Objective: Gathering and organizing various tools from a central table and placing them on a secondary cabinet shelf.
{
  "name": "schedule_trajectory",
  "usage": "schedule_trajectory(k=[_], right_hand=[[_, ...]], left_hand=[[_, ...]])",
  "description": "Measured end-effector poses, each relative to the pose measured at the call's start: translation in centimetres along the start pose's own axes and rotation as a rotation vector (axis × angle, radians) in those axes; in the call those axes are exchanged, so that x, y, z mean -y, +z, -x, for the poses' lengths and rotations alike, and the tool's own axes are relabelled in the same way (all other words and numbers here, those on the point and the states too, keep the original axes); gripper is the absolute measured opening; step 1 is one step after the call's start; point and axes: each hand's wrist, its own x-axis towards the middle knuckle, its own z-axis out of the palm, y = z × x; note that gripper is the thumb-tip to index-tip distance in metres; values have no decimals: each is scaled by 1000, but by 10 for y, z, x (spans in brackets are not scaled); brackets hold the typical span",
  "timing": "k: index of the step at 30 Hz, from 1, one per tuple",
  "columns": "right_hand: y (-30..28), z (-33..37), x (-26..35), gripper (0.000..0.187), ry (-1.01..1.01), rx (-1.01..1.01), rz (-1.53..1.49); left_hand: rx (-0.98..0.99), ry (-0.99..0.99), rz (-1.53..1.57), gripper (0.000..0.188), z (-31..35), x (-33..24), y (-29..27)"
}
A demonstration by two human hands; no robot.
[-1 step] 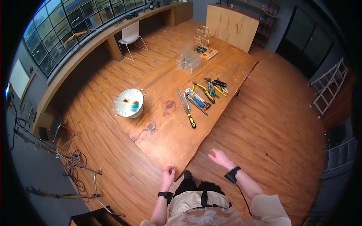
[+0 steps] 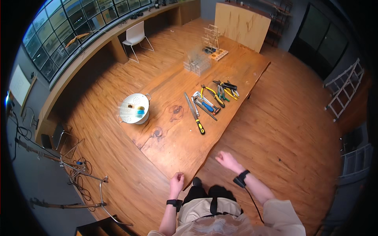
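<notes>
My left hand [image 2: 177, 181] is at the near corner of the wooden table [image 2: 169, 151], fingers curled in a pinch. Over the floor just right of the table edge is my right hand [image 2: 227, 160], also closed. Anything either hand holds is too small to make out. Farther up the table lie the nearest tools: a file with a black and yellow handle [image 2: 201, 128], a blue-handled tool [image 2: 208, 107] and several pliers [image 2: 221, 103]. A white colander [image 2: 144, 103] stands at the left edge, with a blue and yellow thing [image 2: 140, 111] in it.
Clear racks [image 2: 199, 65], a wooden stand [image 2: 211, 37] and a tray with holes [image 2: 219, 54] occupy the far end. A white chair [image 2: 135, 35] stands by the window counter. A ladder [image 2: 344, 90] leans at the right. Metal frames and cables [image 2: 80, 177] lie left.
My right hand has shifted very slightly up and to the left. My left hand is nearly where it was, and the things on the table have not moved.
</notes>
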Motion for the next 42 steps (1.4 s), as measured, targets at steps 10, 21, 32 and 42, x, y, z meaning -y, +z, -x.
schedule_trajectory(k=[10,21,32,42], right_hand=[[9,-229,9,56,-65,8,156],[17,-273,-5,51,-53,287,71],[-11,-249,-17,37,-212,190,32],[-21,-120,35,31,-644,384,199]], left_hand=[[-218,-297,-62,17,-9,-28,31],[-632,-693,374,17,82,-39,124],[-781,-1031,506,16,185,-10,206],[-727,-1260,608,18,285,41,259]])
